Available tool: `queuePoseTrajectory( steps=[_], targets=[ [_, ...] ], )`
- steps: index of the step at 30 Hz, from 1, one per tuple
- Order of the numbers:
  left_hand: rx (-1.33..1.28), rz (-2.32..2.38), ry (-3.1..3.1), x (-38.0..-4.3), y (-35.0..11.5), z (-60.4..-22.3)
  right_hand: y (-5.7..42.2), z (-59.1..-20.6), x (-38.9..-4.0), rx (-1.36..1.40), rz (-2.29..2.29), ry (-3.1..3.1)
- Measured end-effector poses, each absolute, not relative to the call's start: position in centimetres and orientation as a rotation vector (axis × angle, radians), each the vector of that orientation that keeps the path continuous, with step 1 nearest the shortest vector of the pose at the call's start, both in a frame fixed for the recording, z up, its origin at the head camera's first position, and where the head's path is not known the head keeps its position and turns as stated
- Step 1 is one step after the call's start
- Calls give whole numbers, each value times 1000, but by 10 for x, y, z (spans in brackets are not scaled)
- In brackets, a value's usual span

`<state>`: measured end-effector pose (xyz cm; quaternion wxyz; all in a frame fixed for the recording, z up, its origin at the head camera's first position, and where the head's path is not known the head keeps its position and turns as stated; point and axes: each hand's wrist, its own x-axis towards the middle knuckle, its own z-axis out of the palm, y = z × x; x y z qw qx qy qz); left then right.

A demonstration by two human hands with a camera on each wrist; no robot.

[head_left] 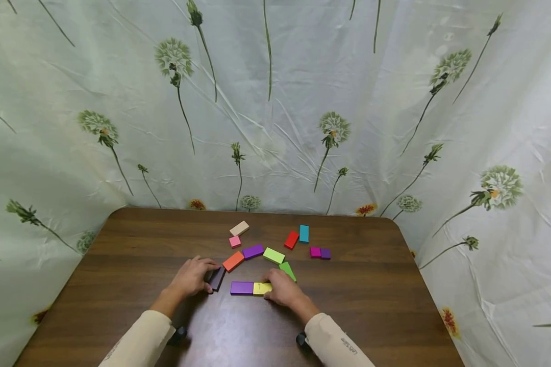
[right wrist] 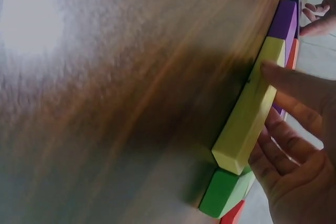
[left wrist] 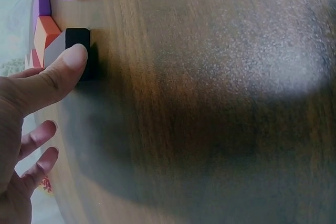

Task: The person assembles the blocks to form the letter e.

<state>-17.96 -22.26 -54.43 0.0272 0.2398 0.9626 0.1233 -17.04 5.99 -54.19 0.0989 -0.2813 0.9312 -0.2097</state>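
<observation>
My left hand (head_left: 192, 278) grips a black block (head_left: 217, 279) at the left end of an arc of blocks. In the left wrist view, its thumb (left wrist: 75, 57) lies on the near end of that block. My right hand (head_left: 283, 289) holds a yellow block (right wrist: 252, 103), thumb on the near side and fingers behind. The yellow block's left end meets a purple block (head_left: 242, 288). From the black block the arc runs through an orange block (head_left: 233, 261), another purple block (head_left: 253, 252), a light green block (head_left: 274, 256) and a green block (head_left: 287, 270).
Behind the arc lie a beige block (head_left: 239, 228), a pink block (head_left: 235, 241), a red block (head_left: 291, 240) and a blue block (head_left: 304, 234). Magenta (head_left: 315, 252) and violet (head_left: 325, 253) blocks sit to the right. A flowered curtain (head_left: 275, 127) hangs behind the wooden table (head_left: 372, 295).
</observation>
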Motion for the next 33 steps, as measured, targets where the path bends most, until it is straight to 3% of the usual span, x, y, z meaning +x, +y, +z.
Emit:
queuePoseTrajectory(
  steps=[9,15,21,33],
  targets=[
    [710,406,2952,-180,-221,-540,92,-528,-187,-884,-996,2733],
    [716,398,2957,-180,-221,-541,137,-534,-209,-647,-1207,2959],
    [724,391,2966,-179,-222,-539,169,-547,-223,-405,-1195,3009],
    [715,413,2967,-180,-223,-540,187,-557,-238,-376,-844,2980]
  ],
)
